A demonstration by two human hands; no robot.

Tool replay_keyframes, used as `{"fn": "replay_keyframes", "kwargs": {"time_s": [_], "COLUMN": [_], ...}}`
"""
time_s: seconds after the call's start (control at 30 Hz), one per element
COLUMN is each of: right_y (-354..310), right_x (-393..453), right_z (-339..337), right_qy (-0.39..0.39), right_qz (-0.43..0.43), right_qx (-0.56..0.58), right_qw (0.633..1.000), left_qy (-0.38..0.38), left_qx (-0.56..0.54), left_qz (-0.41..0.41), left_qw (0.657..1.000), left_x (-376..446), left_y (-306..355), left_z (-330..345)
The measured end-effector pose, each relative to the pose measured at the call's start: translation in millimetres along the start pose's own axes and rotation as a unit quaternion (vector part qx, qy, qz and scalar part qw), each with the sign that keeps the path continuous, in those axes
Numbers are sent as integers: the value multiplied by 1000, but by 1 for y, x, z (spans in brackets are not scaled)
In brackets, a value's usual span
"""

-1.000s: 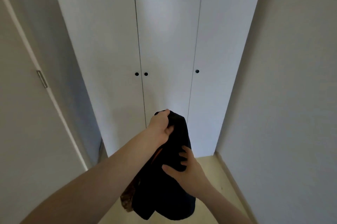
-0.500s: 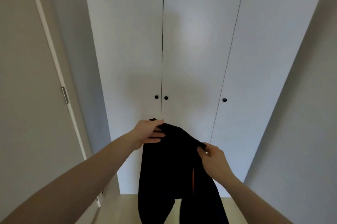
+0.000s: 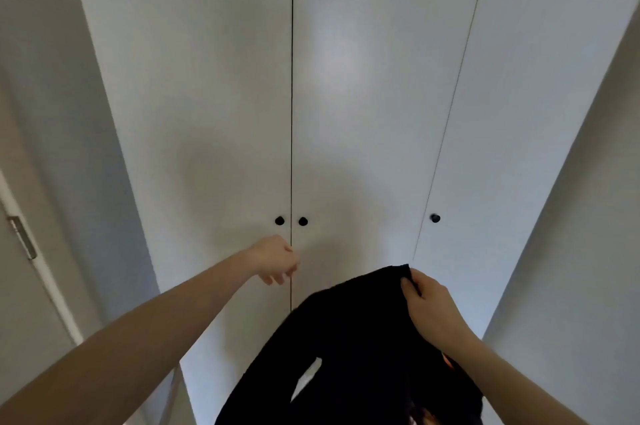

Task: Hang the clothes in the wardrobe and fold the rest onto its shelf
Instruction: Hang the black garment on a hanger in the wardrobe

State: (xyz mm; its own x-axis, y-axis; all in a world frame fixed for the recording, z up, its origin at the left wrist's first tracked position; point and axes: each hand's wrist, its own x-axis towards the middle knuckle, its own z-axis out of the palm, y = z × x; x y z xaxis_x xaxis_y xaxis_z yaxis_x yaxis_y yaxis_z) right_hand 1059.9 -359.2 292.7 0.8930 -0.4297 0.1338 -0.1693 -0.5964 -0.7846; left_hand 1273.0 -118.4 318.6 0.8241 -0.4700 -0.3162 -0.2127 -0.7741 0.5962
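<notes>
At the bottom of the frame, nearest the viewer, a black garment [image 3: 346,348] hangs in loose folds. The right hand [image 3: 427,303], at lower right, pinches its top edge between thumb and fingers, probably so the cloth hangs clear while the other hand works. A bit of orange shows at the garment's right edge; what it is cannot be told.

The left hand [image 3: 275,260], just left of centre, holds nothing. Its fingers curl loosely just below the left knob [image 3: 279,220], seemingly reaching to pull a door open.

Beyond the hands stands the white wardrobe [image 3: 363,95], filling the middle of the frame, its three tall doors all closed. Two dark round knobs sit side by side at the central seam, the middle knob [image 3: 303,221] just right of it, and the right knob [image 3: 435,218] is on the third door. Nothing is hung or shelved yet.

At far left, a room door with a metal hinge [image 3: 22,237]. No writing or labels are visible.
</notes>
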Motion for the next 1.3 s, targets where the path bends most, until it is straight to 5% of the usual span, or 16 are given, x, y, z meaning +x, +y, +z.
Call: {"fn": "replay_keyframes", "kwargs": {"time_s": [0.23, 0.4, 0.57, 0.87, 1.3], "right_y": [8, 11, 12, 29, 62], "right_x": [37, 39, 32, 1, -88], "right_z": [4, -15, -36, -73, -134], "right_qy": [6, -7, -8, -26, -74], "right_qz": [-3, 8, 13, -18, -50], "right_qx": [-49, -74, -79, -130, -136], "right_qw": [999, 997, 997, 991, 987], "left_qy": [79, 49, 118, 162, 63], "left_qx": [135, 173, 186, 301, 341], "left_qz": [72, 49, 37, 43, 165], "left_qw": [985, 982, 975, 939, 923], "left_x": [110, 149, 162, 102, -31], "left_y": [-2, -1, 16, 40, 133], "left_z": [-16, -2, 4, 42, 157]}}
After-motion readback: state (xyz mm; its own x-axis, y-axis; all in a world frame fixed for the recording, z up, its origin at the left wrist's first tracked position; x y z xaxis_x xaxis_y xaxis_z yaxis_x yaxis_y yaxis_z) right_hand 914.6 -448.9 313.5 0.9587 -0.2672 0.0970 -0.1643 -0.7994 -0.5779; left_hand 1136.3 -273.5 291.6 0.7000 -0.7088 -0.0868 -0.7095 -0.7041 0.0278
